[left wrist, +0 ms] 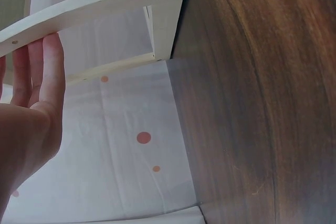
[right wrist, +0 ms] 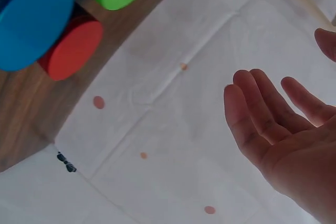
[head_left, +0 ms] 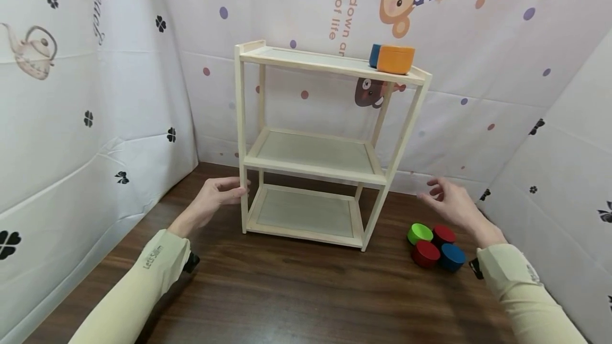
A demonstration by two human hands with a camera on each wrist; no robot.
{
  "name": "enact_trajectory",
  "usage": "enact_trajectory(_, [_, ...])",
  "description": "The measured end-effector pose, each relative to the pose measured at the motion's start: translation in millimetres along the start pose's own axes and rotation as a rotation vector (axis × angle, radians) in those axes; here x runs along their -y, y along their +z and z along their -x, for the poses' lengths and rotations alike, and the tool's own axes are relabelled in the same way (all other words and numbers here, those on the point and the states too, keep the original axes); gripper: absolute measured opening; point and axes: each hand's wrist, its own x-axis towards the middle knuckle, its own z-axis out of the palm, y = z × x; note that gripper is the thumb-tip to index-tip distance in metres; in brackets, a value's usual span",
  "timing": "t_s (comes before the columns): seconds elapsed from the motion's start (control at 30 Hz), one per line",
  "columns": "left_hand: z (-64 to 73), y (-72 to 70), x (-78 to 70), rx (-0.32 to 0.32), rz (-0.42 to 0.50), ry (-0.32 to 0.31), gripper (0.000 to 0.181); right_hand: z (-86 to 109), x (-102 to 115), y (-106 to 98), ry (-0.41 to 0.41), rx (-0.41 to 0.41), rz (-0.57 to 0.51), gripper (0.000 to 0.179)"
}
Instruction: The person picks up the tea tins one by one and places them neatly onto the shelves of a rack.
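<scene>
A pale wooden three-tier shelf rack (head_left: 315,170) stands on the dark table. My left hand (head_left: 217,195) holds its front left post, thumb in front and fingers reaching behind. In the left wrist view the fingers (left wrist: 52,66) touch the pale wood. My right hand (head_left: 451,203) hovers to the right of the rack with loosely bent fingers, holding nothing. Below it on the table sit a green round block (head_left: 420,233), a dark red block (head_left: 444,234), a red block (head_left: 425,254) and a blue block (head_left: 452,257). An orange block (head_left: 396,60) and a blue block (head_left: 374,56) rest at the top shelf's right end.
A printed white cloth (head_left: 306,110) hangs behind the rack and along both sides. The brown wooden table (head_left: 296,296) extends in front of the rack toward me. Raised end strips (head_left: 252,45) border the top shelf.
</scene>
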Motion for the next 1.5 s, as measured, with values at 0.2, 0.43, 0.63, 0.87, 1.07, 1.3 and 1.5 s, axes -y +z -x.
enact_trajectory(0.2, [0.2,1.0,-0.4,0.002,0.0,0.006,0.053,3.8,-9,10,0.028,0.045,0.005,0.062])
enact_trajectory(0.43, [0.0,1.0,-0.5,0.005,-0.004,0.005,0.054,4.0,-18,23,0.067,0.13,0.03,0.067])
enact_trajectory(0.63, [0.1,1.1,0.0,0.008,0.006,0.012,0.054,3.4,-22,33,0.116,0.192,0.061,0.077])
enact_trajectory(0.87, [-0.1,1.7,-0.1,-0.012,0.006,0.003,0.049,3.5,-25,43,0.105,0.215,0.101,0.072])
enact_trajectory(1.07, [-0.9,1.6,0.2,-0.005,0.014,0.004,0.051,5.3,-25,46,0.111,0.222,0.102,0.07])
enact_trajectory(1.3, [-0.9,2.1,0.1,-0.009,0.016,0.013,0.05,6.3,-26,52,0.109,0.24,0.098,0.068])
enact_trajectory(1.5, [-1.2,2.6,1.1,-0.013,0.03,0.016,0.049,7.3,-27,57,0.127,0.272,0.102,0.071])
